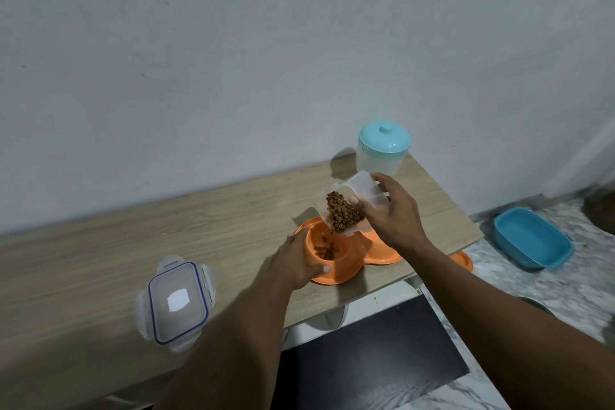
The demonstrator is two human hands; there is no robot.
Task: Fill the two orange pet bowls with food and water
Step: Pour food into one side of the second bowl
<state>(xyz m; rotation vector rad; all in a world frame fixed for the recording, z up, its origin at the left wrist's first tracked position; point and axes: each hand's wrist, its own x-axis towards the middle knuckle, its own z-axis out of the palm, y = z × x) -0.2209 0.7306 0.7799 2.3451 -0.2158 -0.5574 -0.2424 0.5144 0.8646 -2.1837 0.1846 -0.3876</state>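
Our right hand (391,216) clamps fingers and thumb round the clear container (364,188), tipped just above the orange pet bowl (347,271), kibble (342,213) heaped at its mouth. Our left hand (296,260) grips that bowl's left rim, thumb curled over it, wooden table (199,236) beneath the bowl.

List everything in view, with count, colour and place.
Table: one, light wood, against wall.
Bowl: one double, orange, on table's right end.
Container: one, clear, tilted over bowl's left well.
Kibble: many, brown, in container and left well.
Lid: one, clear with blue seal, on table, left.
Jar: one, clear, teal lid, table's back corner.
Tray: one, blue, on floor, right.
Dish: one, orange, below table's right edge, partly hidden.
Left hand: grips bowl's rim.
Right hand: grips container.
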